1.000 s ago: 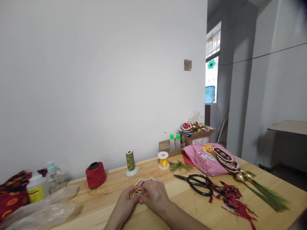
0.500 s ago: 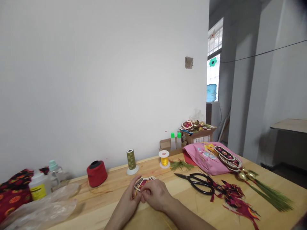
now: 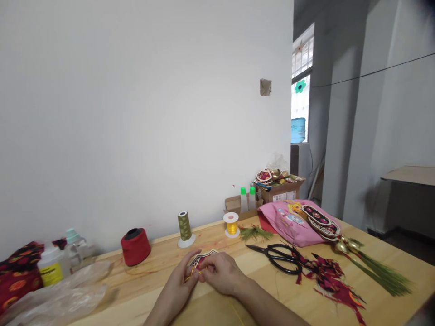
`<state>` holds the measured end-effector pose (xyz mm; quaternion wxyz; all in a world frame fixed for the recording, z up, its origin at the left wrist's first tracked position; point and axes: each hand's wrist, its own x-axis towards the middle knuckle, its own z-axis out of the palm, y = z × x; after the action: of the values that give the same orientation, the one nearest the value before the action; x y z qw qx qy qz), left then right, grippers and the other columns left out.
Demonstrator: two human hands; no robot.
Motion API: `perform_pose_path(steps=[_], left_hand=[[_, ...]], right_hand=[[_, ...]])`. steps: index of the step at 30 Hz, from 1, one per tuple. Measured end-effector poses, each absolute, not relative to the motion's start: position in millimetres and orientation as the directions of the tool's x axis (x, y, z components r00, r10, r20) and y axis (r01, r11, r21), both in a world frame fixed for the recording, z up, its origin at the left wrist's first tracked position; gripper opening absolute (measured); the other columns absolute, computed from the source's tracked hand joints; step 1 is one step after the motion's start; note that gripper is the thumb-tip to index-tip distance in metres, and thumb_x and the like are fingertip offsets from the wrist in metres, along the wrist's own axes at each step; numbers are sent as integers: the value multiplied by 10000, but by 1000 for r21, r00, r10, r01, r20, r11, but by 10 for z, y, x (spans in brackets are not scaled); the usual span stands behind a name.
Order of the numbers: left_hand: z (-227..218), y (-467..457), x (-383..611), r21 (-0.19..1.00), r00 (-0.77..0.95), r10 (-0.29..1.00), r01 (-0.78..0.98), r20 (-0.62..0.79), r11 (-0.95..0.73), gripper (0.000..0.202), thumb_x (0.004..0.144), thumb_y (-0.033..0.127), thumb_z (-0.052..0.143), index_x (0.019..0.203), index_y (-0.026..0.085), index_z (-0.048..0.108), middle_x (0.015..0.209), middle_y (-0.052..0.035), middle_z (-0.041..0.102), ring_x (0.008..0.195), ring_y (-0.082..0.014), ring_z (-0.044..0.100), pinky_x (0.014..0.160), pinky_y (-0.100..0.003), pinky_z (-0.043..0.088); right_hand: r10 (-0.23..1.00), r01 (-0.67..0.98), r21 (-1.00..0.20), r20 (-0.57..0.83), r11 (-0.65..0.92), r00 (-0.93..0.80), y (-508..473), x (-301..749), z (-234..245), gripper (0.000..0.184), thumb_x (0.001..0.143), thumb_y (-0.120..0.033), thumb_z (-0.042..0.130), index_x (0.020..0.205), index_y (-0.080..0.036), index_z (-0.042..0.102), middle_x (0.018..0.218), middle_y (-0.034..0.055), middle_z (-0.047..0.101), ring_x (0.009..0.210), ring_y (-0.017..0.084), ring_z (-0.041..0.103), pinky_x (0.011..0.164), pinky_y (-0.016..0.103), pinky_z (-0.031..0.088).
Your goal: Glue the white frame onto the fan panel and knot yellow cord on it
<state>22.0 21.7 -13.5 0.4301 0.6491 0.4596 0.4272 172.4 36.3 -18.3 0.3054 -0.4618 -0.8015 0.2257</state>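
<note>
At the front middle of the table, my left hand (image 3: 179,281) is closed on the left edge of a patterned ornament (image 3: 201,259) with a pale cut-out border and dark red middle. My right hand (image 3: 222,273) is pinched at the ornament's lower edge, fingertips close to my left ones. A thin yellow cord (image 3: 195,271) runs between the fingers of both hands, and a strand of it hangs below my right wrist. My fingers hide much of the ornament's lower part.
Black-handled scissors (image 3: 277,258) lie right of my hands, beside red fabric scraps (image 3: 335,283). Behind stand a yellow cord spool (image 3: 231,226), a green thread cone (image 3: 184,227) and a red thread cone (image 3: 135,247). A pink bag (image 3: 283,222) bears finished tasselled ornaments. Bottles and plastic film (image 3: 68,290) lie left.
The view has shifted slightly. My fingers have moved a little at the ornament's lower edge, and the yellow cord lies differently between them. Both hands keep their hold.
</note>
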Motion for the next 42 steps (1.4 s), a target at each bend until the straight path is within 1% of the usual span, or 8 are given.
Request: perform_pose_path(steps=[7,11,17,25,30,35,38,42], left_hand=[[-197,261,201,940,292,942,245,163,-239,461,689,324,523,1093,129,418,618,3,582,676,-153,527,698,-253,363],[-249,296,187,930,300,947,302,116,-209,385,687,356,517,987,116,492,563,20,556,540,-117,460,540,-213,325],[-211,270,192,889,284,957,421,61,-181,334,682,453,474,696,129,551,483,43,490,444,-87,342,451,-196,233],[-204,255,238,904,300,954,407,6,-134,388,669,502,457,678,122,535,410,83,348,408,-68,240,408,-195,151],[-178,231,233,916,287,958,388,-16,-101,394,612,487,534,703,105,569,452,77,362,434,-62,246,420,-190,146],[-163,235,213,936,247,967,350,-67,-25,392,571,509,546,605,120,583,486,45,452,452,-78,324,425,-190,201],[-187,245,193,922,233,969,387,-83,-14,388,566,511,546,585,124,570,458,54,418,424,-68,280,406,-190,176],[-222,252,170,907,272,959,419,-83,-40,409,624,533,475,527,138,518,409,74,308,393,-57,202,388,-195,122]], right_hand=[[872,592,-645,294,483,-391,354,1732,-165,156,684,-226,481,654,-224,633,618,-38,564,553,83,467,485,174,297],[873,512,-708,371,486,-316,381,1728,-195,120,700,-200,473,726,-187,589,717,-13,570,648,94,485,560,179,340],[945,-29,-972,236,235,-229,497,1746,-152,73,692,-208,472,703,-147,509,562,-34,505,521,81,463,514,190,351],[933,-472,-879,223,68,-282,490,1999,122,252,618,-287,600,815,-162,505,489,-85,398,413,40,353,469,179,313],[937,-24,-945,327,326,-127,524,2089,164,174,624,-282,576,737,-158,531,464,-81,396,385,44,312,418,179,249],[852,695,-603,523,392,-26,480,2239,242,121,690,-300,510,681,-224,603,549,-35,561,539,106,500,499,208,281],[830,857,-445,557,260,38,429,2352,327,242,749,-372,436,671,-233,618,558,-7,599,545,127,531,473,221,243],[732,875,-464,642,136,227,406,2458,392,335,792,-422,352,721,-223,613,585,12,612,557,137,540,460,221,213]])
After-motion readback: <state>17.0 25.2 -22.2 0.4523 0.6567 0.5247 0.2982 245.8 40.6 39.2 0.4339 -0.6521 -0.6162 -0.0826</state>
